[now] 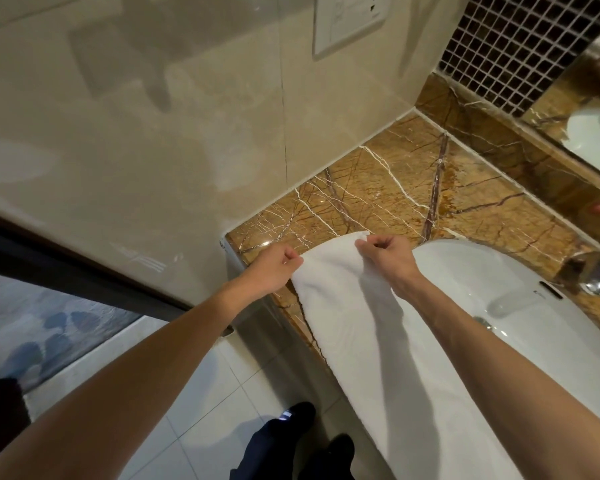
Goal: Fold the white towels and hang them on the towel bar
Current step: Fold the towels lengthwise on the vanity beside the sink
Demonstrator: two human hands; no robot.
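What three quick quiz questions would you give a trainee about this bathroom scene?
1. True or false: the left hand is empty.
2. Where does the white towel lie? A: draped over the front edge of the marble counter, beside the sink. B: spread flat on the floor. C: hung on a towel bar.
3. How many hands pinch the far edge of the white towel?

Key
1. False: it pinches the white towel.
2. A.
3. Two: the left hand and the right hand.
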